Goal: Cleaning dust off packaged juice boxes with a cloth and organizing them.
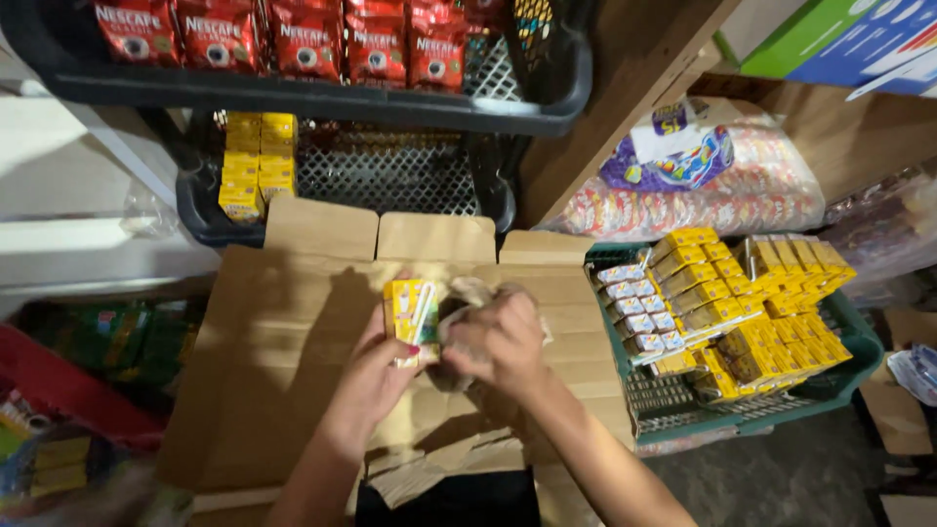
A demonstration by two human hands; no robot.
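A small yellow carton [410, 310] is pinched steady in the left hand [376, 376] over flattened cardboard [283, 361], while crumpled wrapping [468, 293] is clutched by the right hand [498, 342].

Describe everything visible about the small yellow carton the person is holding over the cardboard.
The small yellow carton is a little rectangular box, seemingly of printed card, yellow with green and white patches on its face. It stands roughly upright, pinched at its lower end by the left hand, above the flattened cardboard box. The right hand presses a crumpled greyish cloth or wrapper against its right side. Its print is too blurred to make out.
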